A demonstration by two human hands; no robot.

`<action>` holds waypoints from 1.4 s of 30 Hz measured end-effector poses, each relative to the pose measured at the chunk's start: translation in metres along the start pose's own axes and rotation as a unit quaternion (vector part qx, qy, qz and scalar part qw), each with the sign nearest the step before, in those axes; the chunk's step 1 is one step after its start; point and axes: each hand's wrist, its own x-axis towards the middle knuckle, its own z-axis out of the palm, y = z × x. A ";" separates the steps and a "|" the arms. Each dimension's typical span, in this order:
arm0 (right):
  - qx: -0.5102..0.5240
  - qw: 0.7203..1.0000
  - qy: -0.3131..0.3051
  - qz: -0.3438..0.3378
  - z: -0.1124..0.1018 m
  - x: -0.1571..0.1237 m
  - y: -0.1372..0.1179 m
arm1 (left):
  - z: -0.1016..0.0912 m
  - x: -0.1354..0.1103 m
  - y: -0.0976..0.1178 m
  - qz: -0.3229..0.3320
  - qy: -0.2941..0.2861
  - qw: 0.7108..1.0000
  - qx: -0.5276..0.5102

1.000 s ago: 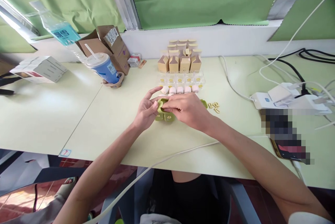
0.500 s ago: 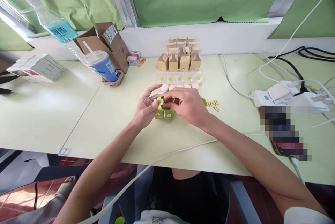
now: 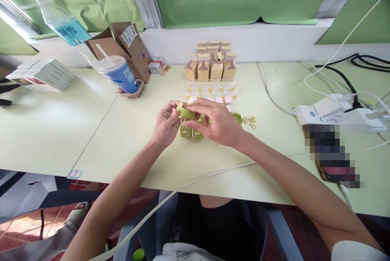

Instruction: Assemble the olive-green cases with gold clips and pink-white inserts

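Observation:
A small green case with a rounded lid flap (image 3: 186,111) is held up above the table, pinched at its left side by my left hand (image 3: 167,125). My right hand (image 3: 221,122) reaches across from the right, its fingertips at the case's right edge and its thumb lower down. Beneath both hands stand several more green cases (image 3: 197,131) with small pale marks on their fronts; my right hand partly covers them. A green open piece (image 3: 237,118) lies just right of my right hand, beside several small yellow loops (image 3: 251,120). Behind my fingers sit pinkish-white round pieces (image 3: 228,100).
Clear plastic shells (image 3: 210,87) and open tan boxes (image 3: 210,68) stand behind. At left are a blue cup (image 3: 122,75), a tilted bottle (image 3: 68,31) and a cardboard box (image 3: 134,51). A power strip (image 3: 310,115), phone (image 3: 332,155) and white cable (image 3: 213,172) lie about.
The green case has risen off the group and tilted in my left hand. My right hand's fingers have come out from inside the case and straightened along its right edge.

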 end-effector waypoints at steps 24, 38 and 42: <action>0.089 0.991 -0.046 0.093 -0.033 0.006 0.012 | 0.003 0.003 0.005 0.343 -0.069 0.816 0.460; -0.095 0.993 -0.043 0.056 -0.050 -0.006 0.001 | -0.025 0.055 -0.011 0.189 0.095 0.904 0.371; -0.113 0.994 -0.002 0.010 -0.039 -0.028 0.006 | -0.032 0.059 -0.026 0.204 0.146 0.885 0.393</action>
